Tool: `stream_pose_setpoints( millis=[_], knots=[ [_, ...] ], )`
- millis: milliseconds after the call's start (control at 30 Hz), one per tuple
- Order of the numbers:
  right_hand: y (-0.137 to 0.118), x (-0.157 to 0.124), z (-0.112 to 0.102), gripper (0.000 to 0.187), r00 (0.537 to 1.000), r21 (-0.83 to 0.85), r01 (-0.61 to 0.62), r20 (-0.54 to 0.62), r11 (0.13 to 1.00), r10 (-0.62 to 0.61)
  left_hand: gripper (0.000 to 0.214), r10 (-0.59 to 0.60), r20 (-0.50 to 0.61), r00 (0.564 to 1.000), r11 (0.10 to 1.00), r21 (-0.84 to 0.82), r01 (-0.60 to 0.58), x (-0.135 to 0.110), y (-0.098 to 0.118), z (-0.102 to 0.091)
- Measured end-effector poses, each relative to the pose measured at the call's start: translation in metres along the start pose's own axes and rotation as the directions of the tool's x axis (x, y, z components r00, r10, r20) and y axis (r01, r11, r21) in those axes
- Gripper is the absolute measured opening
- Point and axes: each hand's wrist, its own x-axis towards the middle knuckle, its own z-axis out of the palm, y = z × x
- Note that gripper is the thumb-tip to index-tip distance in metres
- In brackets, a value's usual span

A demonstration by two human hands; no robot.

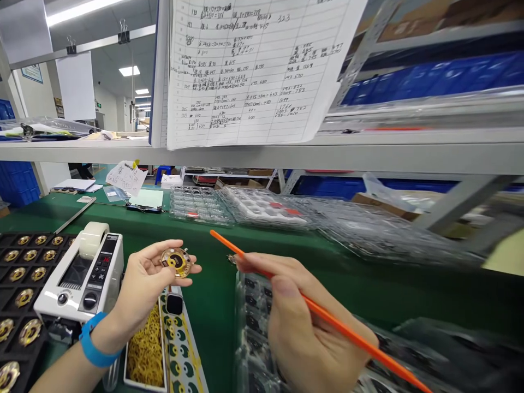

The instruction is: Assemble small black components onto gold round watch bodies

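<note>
My left hand (153,273) is closed on a round gold-rimmed watch part (179,263), its dark centre facing up, pinched between thumb and fingers. In my right hand (303,322) is a thin orange stick (341,326), its tip slanting up and left toward the watch part without touching it. A small metallic piece (231,259) shows just beyond my right fingertips; whether they hold it I cannot tell. Below my left hand lie a white box of yellow rings (146,349) and a sheet of dark cut-outs (180,349).
A white tape dispenser (84,278) stands at left beside a black tray (8,289) of gold round parts. Clear plastic trays (262,207) line the bench's far side. Another clear tray (256,338) sits under my right hand. A shelf (262,155) with handwritten sheets (254,71) crosses overhead.
</note>
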Motion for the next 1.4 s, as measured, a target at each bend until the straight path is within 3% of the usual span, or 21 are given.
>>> stream_pose_setpoints(
  millis=[200, 367, 533, 633, 767, 967, 1067, 1200, 1400],
  knots=[
    [0.0, 0.001, 0.003, 0.029, 0.998, -0.161, 0.006, 0.068, 0.987, 0.005, 0.018, 0.049, 0.01, 0.999, 0.997, 0.066, -0.05, -0.004, 0.0, 0.004],
    [-0.006, 0.0, 0.009, 0.026, 0.988, -0.112, 0.033, 0.157, 0.993, -0.015, 0.013, 0.122, -0.008, 0.993, 0.981, 0.153, -0.119, -0.005, -0.001, 0.005],
    [-0.011, -0.01, 0.02, 0.015, 0.942, -0.253, 0.269, 0.27, 0.93, -0.199, 0.006, 0.217, -0.024, 0.976, 0.94, 0.275, -0.203, -0.005, -0.004, 0.005],
    [-0.009, -0.014, 0.026, 0.017, 0.936, -0.33, 0.322, 0.25, 0.887, -0.247, 0.01, 0.276, 0.001, 0.961, 0.884, 0.392, -0.255, -0.008, -0.006, 0.008],
    [-0.006, -0.015, 0.027, 0.015, 0.958, -0.359, 0.271, 0.195, 0.893, -0.213, 0.028, 0.384, 0.111, 0.917, 0.742, 0.554, -0.378, -0.015, -0.012, 0.01],
    [-0.008, -0.011, 0.026, 0.014, 0.984, -0.3, 0.073, 0.174, 0.951, -0.021, 0.041, 0.568, 0.288, 0.771, 0.437, 0.688, -0.58, -0.018, -0.031, 0.004],
    [-0.007, -0.008, 0.027, 0.016, 0.984, -0.26, 0.004, 0.176, 0.966, 0.043, 0.043, 0.588, 0.344, 0.732, 0.355, 0.703, -0.616, -0.017, -0.036, 0.002],
    [-0.006, -0.004, 0.027, 0.02, 0.971, -0.147, -0.07, 0.216, 0.987, 0.101, 0.04, 0.558, 0.337, 0.758, 0.369, 0.718, -0.591, -0.014, -0.035, 0.001],
    [-0.012, 0.005, 0.019, 0.017, 0.887, 0.09, -0.364, 0.337, 0.927, 0.315, 0.037, 0.465, 0.239, 0.852, 0.502, 0.722, -0.476, -0.004, -0.032, -0.004]
  ],
)
